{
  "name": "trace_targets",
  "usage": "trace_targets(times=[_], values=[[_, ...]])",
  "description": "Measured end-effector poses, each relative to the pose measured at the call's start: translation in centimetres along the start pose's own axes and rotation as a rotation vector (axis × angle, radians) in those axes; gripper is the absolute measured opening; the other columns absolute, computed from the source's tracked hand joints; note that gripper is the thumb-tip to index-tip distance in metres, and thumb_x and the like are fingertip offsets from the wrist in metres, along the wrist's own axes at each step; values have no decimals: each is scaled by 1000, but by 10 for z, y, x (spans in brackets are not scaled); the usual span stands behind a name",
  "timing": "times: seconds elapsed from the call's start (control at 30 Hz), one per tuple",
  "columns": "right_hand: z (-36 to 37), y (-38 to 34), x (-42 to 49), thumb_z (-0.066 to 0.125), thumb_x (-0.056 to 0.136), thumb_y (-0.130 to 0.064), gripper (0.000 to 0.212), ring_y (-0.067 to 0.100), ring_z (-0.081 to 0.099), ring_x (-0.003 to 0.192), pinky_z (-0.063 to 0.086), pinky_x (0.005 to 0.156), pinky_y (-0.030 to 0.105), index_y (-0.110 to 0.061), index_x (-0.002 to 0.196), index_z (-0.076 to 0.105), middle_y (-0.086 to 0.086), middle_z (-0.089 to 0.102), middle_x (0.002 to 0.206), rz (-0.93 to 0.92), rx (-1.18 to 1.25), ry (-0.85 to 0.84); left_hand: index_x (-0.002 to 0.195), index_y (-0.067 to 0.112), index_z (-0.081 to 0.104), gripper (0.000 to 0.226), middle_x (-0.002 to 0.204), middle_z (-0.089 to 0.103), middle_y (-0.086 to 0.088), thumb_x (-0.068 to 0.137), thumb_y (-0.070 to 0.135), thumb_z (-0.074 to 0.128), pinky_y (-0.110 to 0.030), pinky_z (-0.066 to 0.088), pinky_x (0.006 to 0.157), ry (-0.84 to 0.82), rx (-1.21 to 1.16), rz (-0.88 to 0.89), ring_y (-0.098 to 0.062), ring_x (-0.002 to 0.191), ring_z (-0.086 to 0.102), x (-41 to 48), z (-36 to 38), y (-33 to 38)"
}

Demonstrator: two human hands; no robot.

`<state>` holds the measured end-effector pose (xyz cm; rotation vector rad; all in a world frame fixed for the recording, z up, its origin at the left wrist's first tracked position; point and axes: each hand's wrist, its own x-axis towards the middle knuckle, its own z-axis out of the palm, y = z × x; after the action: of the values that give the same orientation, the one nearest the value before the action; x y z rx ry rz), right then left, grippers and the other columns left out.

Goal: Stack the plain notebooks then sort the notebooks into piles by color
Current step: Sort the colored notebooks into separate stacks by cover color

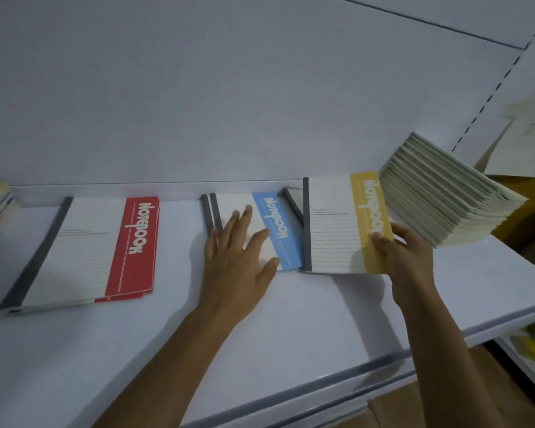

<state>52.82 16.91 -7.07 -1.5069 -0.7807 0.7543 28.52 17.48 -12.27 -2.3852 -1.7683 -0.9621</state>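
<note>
Red-banded pile (84, 248), blue-banded pile (286, 242) on shelf (167, 350)

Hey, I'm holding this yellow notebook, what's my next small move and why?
Probably lay the yellow notebook flat on the shelf just right of the blue pile, starting a yellow pile: your right hand grips its corner, and the red pile already lies apart.
</note>
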Motion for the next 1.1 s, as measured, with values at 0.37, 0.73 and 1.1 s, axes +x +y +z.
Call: trace_targets(times=[0.37, 0.73, 1.1], values=[[2, 21, 82, 57, 88, -12, 30, 16, 61, 90, 46, 72, 29, -10, 118, 60, 5, 66, 109, -145, -287, -190, 101, 27, 68, 40, 109, 67, 10, 81, 52, 44, -26, 41, 84, -100, 85, 77, -12, 99, 61, -2, 0, 6], [-14, 29, 113, 57, 89, -45, 56, 28, 48, 123, 39, 100, 42, -18, 137, 46, 7, 51, 137, -376, -785, -510, 134, 26, 48, 73, 143, 45, -2, 78, 70, 37, -42, 29, 107, -61, 94, -196, -22, 134, 39, 3, 31, 94], [-57, 35, 126, 74, 58, -65, 102, 10, 44, 123, 33, 94, 23, -22, 142, 37, -13, 46, 133, -591, -719, -880, 116, 14, 63, 50, 102, 70, -2, 84, 47, 44, -53, 40, 97, 37, 257, -284, -20, 106, 63, 13, 65, 127]])
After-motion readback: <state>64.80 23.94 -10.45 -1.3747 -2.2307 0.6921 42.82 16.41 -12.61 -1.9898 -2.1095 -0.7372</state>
